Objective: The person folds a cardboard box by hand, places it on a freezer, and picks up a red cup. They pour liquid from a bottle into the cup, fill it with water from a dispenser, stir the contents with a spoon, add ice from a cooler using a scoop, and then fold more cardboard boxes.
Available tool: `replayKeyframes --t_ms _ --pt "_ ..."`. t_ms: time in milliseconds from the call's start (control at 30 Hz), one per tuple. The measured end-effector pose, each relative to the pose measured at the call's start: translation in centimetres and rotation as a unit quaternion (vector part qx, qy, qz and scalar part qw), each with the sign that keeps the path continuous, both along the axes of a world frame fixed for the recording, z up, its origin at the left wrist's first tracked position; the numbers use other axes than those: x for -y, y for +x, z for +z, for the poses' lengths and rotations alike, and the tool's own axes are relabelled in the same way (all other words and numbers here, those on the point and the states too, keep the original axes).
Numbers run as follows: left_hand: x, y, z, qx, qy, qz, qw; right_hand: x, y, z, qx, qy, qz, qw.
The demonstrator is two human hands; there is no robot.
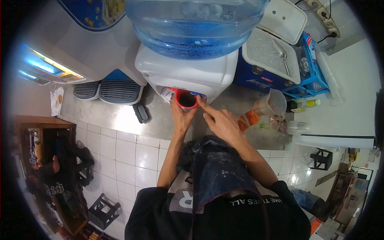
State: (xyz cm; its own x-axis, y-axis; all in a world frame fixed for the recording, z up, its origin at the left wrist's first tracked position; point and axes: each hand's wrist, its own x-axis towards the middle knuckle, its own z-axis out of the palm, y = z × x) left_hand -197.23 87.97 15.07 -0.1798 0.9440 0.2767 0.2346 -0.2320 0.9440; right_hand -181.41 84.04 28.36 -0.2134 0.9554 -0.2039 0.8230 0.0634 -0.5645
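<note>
My left hand (182,117) is wrapped round a red-rimmed cup (186,107) with dark contents, held under the front of a white water dispenser (188,74). A large blue water bottle (196,36) stands upside down on top of the dispenser. My right hand (222,123) holds nothing. Its index finger stretches to the blue tap (195,93) at the cup's right edge, and its other fingers are partly curled. Part of the taps is hidden behind the cup and fingertips.
On the right stand an ice-filled cooler (260,76) with a metal scoop (281,54), a blue basket (310,80), a clear pitcher (274,104) and orange packets (250,119). A grey drink machine (92,48) is at left. Black stools (104,210) stand on the tiled floor; another person (56,172) is at far left.
</note>
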Motion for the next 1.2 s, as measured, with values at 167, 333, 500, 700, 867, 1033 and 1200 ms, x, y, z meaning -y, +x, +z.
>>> replayKeyframes --t_ms 167,333,500,700,867,1033,1200 --pt "-0.1 -0.3 -0.3 -0.04 -0.011 -0.017 0.999 0.1 0.1 -0.6 -0.016 0.018 0.002 1.0" --pt "-0.3 -0.3 -0.6 -0.06 0.011 -0.017 0.998 0.1 0.0 -0.2 -0.017 0.02 -0.002 1.0" --pt "-0.3 -0.1 -0.9 -0.028 0.004 -0.015 0.999 0.1 0.0 -0.1 -0.024 0.025 -0.004 0.999" --pt "-0.3 -0.1 -1.5 -0.031 0.007 -0.018 0.999 0.2 0.1 -0.5 -0.044 0.045 0.005 0.998" --pt "-0.4 0.6 -1.5 0.052 0.007 0.005 0.999 0.2 0.2 -0.3 -0.033 0.039 0.008 0.999" --pt "-0.4 0.3 -1.7 0.012 -0.006 -0.001 1.0 0.3 0.3 0.0 -0.039 0.021 0.01 0.999" --pt "-0.4 0.9 -1.8 0.06 -0.002 0.008 0.998 0.2 0.6 -0.1 -0.042 0.041 0.02 0.998"
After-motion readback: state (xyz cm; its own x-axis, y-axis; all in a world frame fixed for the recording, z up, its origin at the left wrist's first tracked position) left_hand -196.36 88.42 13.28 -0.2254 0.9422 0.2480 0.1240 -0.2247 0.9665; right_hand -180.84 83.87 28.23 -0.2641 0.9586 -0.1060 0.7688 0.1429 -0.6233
